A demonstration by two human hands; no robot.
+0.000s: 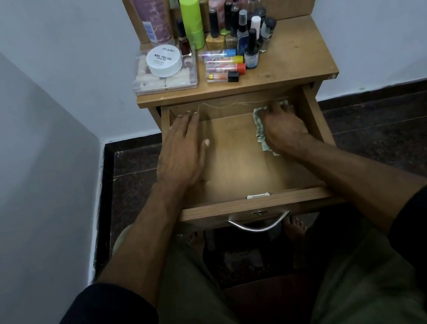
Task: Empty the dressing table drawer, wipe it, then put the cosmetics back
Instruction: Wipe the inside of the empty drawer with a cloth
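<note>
The drawer [254,203] of the dressing table is pulled out toward the person, and its wooden floor is bare except for the two hands and a cloth. The right hand [285,129] lies in the far right corner of the drawer, palm down on a pale green checked cloth [260,128]. The cloth sits under the palm and fingers [277,109], with its left edge showing beside the hand and a small end poking out near the wrist. The fingers are bent down onto the cloth and pressing it against the drawer floor near the back wall; whether they pinch it cannot be told, as they are blurred.

The left hand [183,152] rests flat along the left side of the drawer, its fingers straight and slightly apart, tips reaching the far left corner, thumb lying out toward the middle. It holds nothing and is well apart from the cloth.

The cosmetics stand on the worktop [299,58] above the drawer, crowded on its left and middle part. At the front left edge is a clear plastic box [164,83] with a white nail polish remover tub [163,60] on top. Just right of it lie four small tubes [222,64] side by side. Behind them stand nail polish bottles [214,33], small spray bottles [250,46], two lime green containers [192,20] and a tall pink tube [151,7] in the far left corner.
</note>
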